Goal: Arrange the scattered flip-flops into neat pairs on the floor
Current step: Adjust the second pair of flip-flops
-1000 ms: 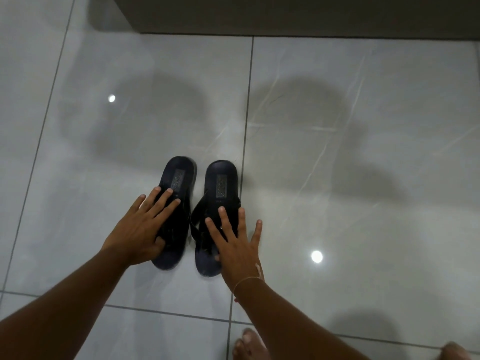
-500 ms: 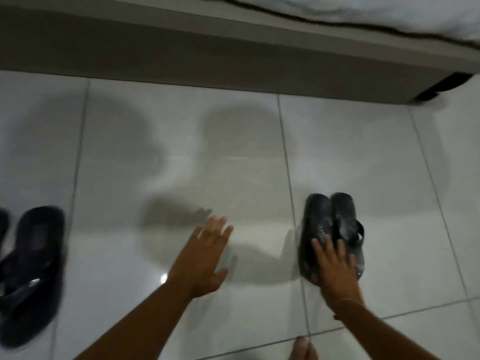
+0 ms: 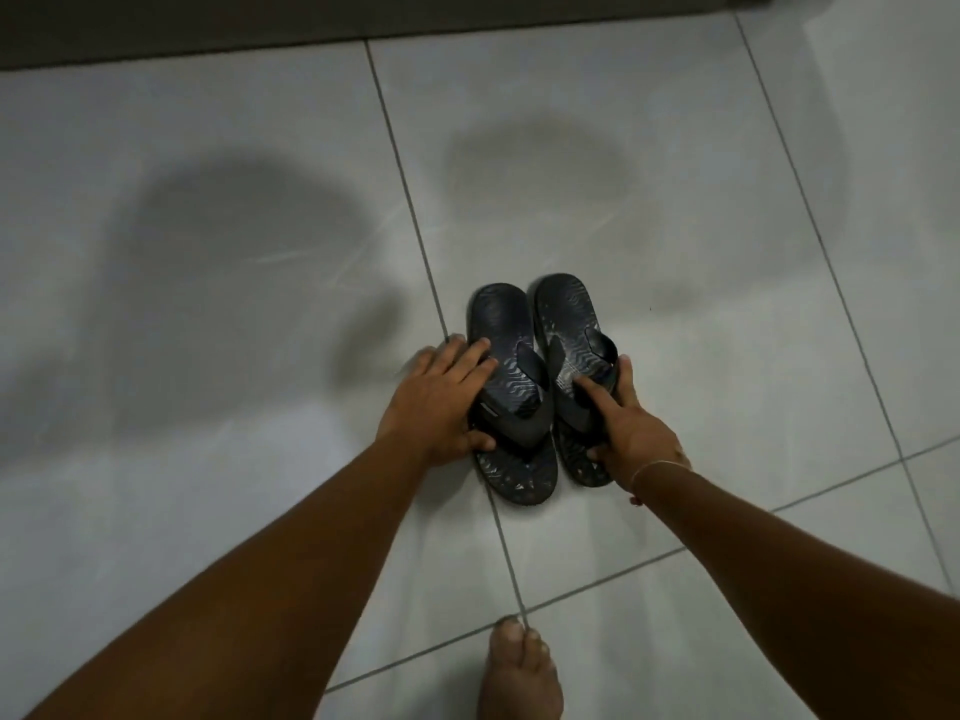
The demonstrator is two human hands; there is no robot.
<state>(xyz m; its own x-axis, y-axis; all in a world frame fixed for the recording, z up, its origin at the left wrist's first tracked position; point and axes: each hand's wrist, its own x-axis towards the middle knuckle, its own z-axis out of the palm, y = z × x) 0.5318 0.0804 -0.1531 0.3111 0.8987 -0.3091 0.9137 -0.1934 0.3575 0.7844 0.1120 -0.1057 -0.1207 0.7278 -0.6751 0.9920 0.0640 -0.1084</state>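
Note:
Two dark flip-flops with a wavy pattern lie side by side on the pale tiled floor, toes toward me. My left hand [image 3: 439, 402] grips the outer edge of the left flip-flop [image 3: 506, 324], thumb under its side and fingers over the footbed. The right flip-flop [image 3: 566, 314] is held at its strap and outer edge by my right hand [image 3: 631, 426]. The two soles touch or nearly touch along their inner edges. Both hands hide part of the straps.
A dark low base of furniture [image 3: 260, 23] runs along the top edge. My bare foot [image 3: 519, 672] stands on the tiles at the bottom centre. Grey tile floor [image 3: 727, 252] with grout lines and soft shadows spreads on all sides.
The view swung right, away from the first black pair, which has left the frame. My left hand came across from the bare floor onto the patterned pair; both hands now hold it.

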